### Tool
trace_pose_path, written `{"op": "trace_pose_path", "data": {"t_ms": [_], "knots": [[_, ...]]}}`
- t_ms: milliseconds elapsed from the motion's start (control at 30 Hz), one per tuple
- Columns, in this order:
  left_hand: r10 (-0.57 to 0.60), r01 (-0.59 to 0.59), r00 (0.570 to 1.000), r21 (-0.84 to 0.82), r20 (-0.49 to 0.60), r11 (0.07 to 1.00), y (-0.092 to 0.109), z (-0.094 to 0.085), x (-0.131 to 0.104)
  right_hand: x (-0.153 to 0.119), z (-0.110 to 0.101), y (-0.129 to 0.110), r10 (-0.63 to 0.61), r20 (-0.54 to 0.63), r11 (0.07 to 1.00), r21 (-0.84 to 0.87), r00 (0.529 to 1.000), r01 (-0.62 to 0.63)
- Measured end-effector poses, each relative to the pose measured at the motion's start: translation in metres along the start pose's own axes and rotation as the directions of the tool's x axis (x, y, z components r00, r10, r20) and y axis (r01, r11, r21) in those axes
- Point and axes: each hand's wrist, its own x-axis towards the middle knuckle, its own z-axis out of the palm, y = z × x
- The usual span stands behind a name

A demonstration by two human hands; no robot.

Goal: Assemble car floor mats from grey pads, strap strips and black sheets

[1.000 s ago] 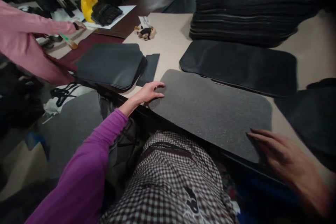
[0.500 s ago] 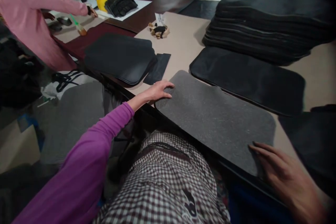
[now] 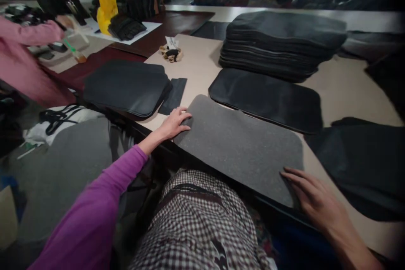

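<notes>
A grey sheet with rounded corners (image 3: pixel 240 147) lies flat along the near edge of the table. At its left end rests my left hand (image 3: pixel 175 124), fingers apart on the sheet's corner. My right hand (image 3: pixel 306 190) is at the right end, its fingers spread and their tips on the sheet. Just behind the sheet is a black padded panel (image 3: pixel 265 99). A tall stack of black panels (image 3: pixel 281 46) stands farther back. To the left sits a lower pile of black sheets (image 3: pixel 126 88), beside a small dark strip (image 3: pixel 174 95).
More black material (image 3: pixel 363 164) lies at the right. Crumpled scraps (image 3: pixel 171 52) sit on the beige tabletop (image 3: pixel 198 61). At the far left, a person in pink (image 3: pixel 25 59) works near a glue bottle (image 3: pixel 77 55) and a yellow object (image 3: pixel 106 8). A grey-covered surface (image 3: pixel 72 156) is at lower left.
The view has tilted up and shifted, showing more background. Both my hands keep their places at the sheet's ends. The other person's arm has moved away from the white board's near edge.
</notes>
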Motion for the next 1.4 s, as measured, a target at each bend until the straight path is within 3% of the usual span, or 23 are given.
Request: {"op": "trace_pose_path", "data": {"t_ms": [167, 233, 333, 467, 567, 733, 867, 933, 1000, 1067, 1133, 1233, 1333, 1400], "knots": [[-0.129, 0.149, 0.983, 0.157, -0.128, 0.976, 0.016, 0.002, -0.015, -0.005, 0.003, -0.012, 0.011, -0.041, 0.999, -0.034, 0.999, -0.012], [-0.109, 0.137, 0.983, 0.195, -0.147, 0.971, 0.03, 0.004, -0.011, -0.005, 0.003, -0.017, 0.027, -0.044, 0.999, -0.028, 0.999, -0.028], [0.04, -0.04, 0.999, 0.224, 0.007, 0.974, 0.052, 0.013, 0.005, -0.002, 0.0, -0.025, 0.061, -0.036, 0.998, 0.007, 0.998, -0.06], [0.147, -0.212, 0.962, 0.292, 0.23, 0.933, 0.064, 0.034, 0.02, 0.001, -0.008, -0.035, 0.094, -0.027, 0.994, 0.05, 0.995, -0.093], [0.138, -0.228, 0.956, 0.36, 0.258, 0.905, 0.058, 0.044, 0.017, -0.003, -0.013, -0.042, 0.086, -0.01, 0.992, 0.093, 0.996, -0.084], [0.147, -0.242, 0.958, 0.415, 0.248, 0.877, 0.048, 0.045, 0.006, -0.01, -0.017, -0.044, 0.11, -0.048, 0.984, 0.145, 0.993, -0.102], [0.152, -0.26, 0.954, 0.459, 0.259, 0.849, 0.049, 0.046, 0.005, 0.011, -0.021, -0.057, 0.149, -0.134, 0.987, 0.072, 0.98, -0.141], [0.153, -0.265, 0.953, 0.477, 0.261, 0.838, 0.049, 0.047, 0.005, 0.036, -0.021, -0.076, 0.024, -0.112, 0.999, 0.041, 0.993, -0.019], [0.157, -0.267, 0.954, 0.485, 0.256, 0.833, 0.049, 0.048, 0.005, 0.067, -0.016, -0.098, -0.222, -0.008, 0.972, 0.072, 0.975, 0.222], [0.164, -0.269, 0.955, 0.487, 0.247, 0.831, 0.048, 0.048, 0.005, 0.098, -0.007, -0.115, -0.441, 0.125, 0.895, 0.138, 0.889, 0.425], [0.175, -0.274, 0.955, 0.484, 0.241, 0.831, 0.048, 0.048, 0.005, 0.122, 0.006, -0.122, -0.563, 0.221, 0.825, 0.197, 0.796, 0.529], [0.189, -0.28, 0.955, 0.471, 0.23, 0.837, 0.049, 0.049, 0.005, 0.145, 0.025, -0.112, -0.61, 0.275, 0.793, 0.217, 0.744, 0.57], [0.199, -0.279, 0.956, 0.456, 0.217, 0.845, 0.048, 0.05, 0.005, 0.156, 0.034, -0.087, -0.582, 0.285, 0.813, 0.161, 0.762, 0.56], [0.202, -0.28, 0.956, 0.451, 0.213, 0.848, 0.047, 0.051, 0.004, 0.162, 0.035, -0.07, -0.53, 0.284, 0.844, 0.092, 0.799, 0.528]]}}
